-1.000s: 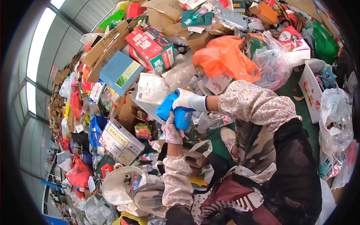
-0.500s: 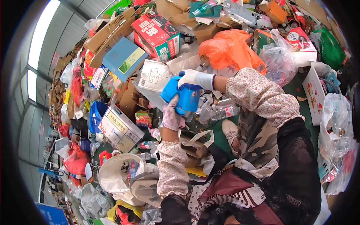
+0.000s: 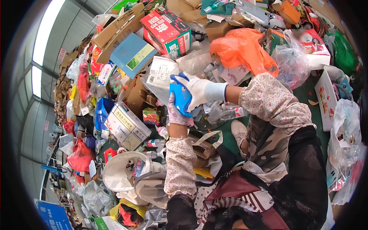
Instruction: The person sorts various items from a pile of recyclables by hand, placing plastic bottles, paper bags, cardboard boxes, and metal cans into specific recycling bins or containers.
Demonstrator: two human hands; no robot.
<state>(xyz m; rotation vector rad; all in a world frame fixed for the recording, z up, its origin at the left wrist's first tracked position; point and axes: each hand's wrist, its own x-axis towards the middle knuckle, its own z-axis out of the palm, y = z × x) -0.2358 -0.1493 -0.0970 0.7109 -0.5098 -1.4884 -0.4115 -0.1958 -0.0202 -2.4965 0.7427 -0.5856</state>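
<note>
A blue piece of packaging point(image 3: 179, 100) is held between my two hands, over the waste pile. My left hand point(image 3: 177, 111), in a patterned pinkish glove, grips its lower left side. From the right, my right hand point(image 3: 197, 92), in a white glove with blue fingertips, closes over its top and right side, hiding much of it. Just behind them sits a white carton point(image 3: 161, 73) with a printed label. Clear plastic bottles point(image 3: 230, 114) lie to the right, below my right wrist.
A white bucket point(image 3: 122, 163) with small items stands at lower left. Around the pile are a red carton point(image 3: 166, 32), a blue flat box point(image 3: 132, 53), an orange plastic bag point(image 3: 243, 50) and a white printed carton point(image 3: 128, 126). A bag with pale handles point(image 3: 209, 153) is near my legs.
The blue packaging, spread in two parts earlier, now shows as one narrower piece. My right hand has shifted down over it, and the view has moved slightly.
</note>
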